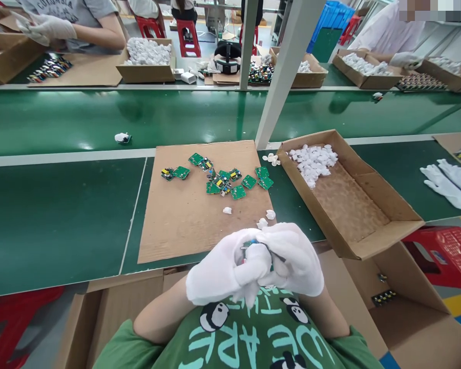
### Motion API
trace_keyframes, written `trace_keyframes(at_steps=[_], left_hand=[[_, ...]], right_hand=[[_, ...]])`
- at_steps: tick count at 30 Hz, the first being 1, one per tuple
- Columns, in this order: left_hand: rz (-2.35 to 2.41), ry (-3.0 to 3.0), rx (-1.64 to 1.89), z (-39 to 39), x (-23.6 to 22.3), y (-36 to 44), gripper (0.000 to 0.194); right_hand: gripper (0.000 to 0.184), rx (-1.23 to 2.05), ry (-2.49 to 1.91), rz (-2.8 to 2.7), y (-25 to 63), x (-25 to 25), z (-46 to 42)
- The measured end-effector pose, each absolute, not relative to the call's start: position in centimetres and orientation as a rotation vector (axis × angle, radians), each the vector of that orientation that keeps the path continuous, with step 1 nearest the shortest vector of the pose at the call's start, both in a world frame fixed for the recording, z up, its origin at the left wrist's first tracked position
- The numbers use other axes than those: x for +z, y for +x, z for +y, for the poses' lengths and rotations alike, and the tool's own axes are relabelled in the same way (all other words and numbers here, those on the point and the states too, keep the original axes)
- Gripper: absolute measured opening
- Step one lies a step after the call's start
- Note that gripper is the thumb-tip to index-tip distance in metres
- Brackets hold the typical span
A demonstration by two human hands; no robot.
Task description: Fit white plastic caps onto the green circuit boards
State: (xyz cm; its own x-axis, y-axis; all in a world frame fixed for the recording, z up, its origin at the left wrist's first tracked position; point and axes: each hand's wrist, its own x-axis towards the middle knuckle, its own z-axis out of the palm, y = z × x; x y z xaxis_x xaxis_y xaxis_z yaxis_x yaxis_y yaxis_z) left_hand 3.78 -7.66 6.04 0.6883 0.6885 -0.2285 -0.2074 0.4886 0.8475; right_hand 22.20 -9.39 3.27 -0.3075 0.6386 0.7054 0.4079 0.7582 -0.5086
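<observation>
Both my hands wear white gloves and meet in front of my chest, fingers closed together. Between them a sliver of a small circuit board (249,243) shows; the gloves hide most of it. My left hand (225,269) grips it from the left, and my right hand (296,261) closes on it from the right. Whether a white piece is held too, I cannot tell. Just beyond the fingers lie small white pieces (270,214) at the edge of a flat cardboard sheet (176,220). Several green circuit boards (238,192) with mounted components are scattered over that sheet.
An open cardboard box (369,205) with a heap of white pieces (315,161) stands right of the sheet. A metal post (280,66) rises behind. One board with a white piece (122,138) sits on the green conveyor belt (176,118). Co-workers sit across it. Spare gloves (445,184) lie far right.
</observation>
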Motion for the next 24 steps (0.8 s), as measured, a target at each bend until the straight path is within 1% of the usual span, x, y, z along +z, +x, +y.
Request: trace_keyframes(at_steps=[2,5,7,8,9,11,12,13,15,16,18,19,24], left_hand=[[0.508,0.890,0.504,-7.5,5.7,3.8,0.022],[0.366,0.725,0.525,-7.4,5.0,3.7,0.041],[0.342,0.667,0.524,-7.4,4.9,3.6,0.046],[0.358,0.685,0.511,-7.4,5.0,3.5,0.043],[0.375,0.718,0.490,-7.4,5.2,3.4,0.038],[0.398,0.772,0.464,-7.5,5.5,3.4,0.033],[0.403,0.780,0.460,-7.5,5.6,3.5,0.032],[0.402,0.768,0.459,-7.6,5.6,3.5,0.031],[0.374,0.696,0.472,-7.7,5.4,3.7,0.032],[0.347,0.658,0.486,-7.7,5.2,3.7,0.035],[0.312,0.650,0.504,-7.7,5.1,3.8,0.040],[0.316,0.697,0.507,-7.6,5.1,3.8,0.039],[0.469,1.006,0.441,-7.3,6.0,3.9,0.016]], right_hand=[[0.057,0.361,-0.784,-1.968,22.4,3.6,-9.2],[0.045,0.521,-0.830,-1.867,22.2,4.1,-9.2],[0.035,0.531,-0.873,-1.819,22.0,4.3,-9.4],[0.034,0.505,-0.881,-1.823,22.0,4.4,-9.4],[0.037,0.474,-0.873,-1.834,21.9,4.5,-9.5],[0.050,0.420,-0.849,-1.877,22.0,4.6,-9.5],[0.055,0.388,-0.836,-1.910,22.1,4.6,-9.4],[0.056,0.349,-0.815,-1.948,22.2,4.6,-9.3],[0.049,0.257,-0.752,-2.021,22.4,4.4,-9.0],[0.044,0.212,-0.715,-2.048,22.4,4.3,-8.9],[0.042,0.146,-0.677,-2.054,22.2,4.0,-8.8],[0.042,0.107,-0.683,-2.043,22.1,3.8,-8.8],[0.029,-0.120,-0.767,-1.988,21.6,3.3,-9.2]])
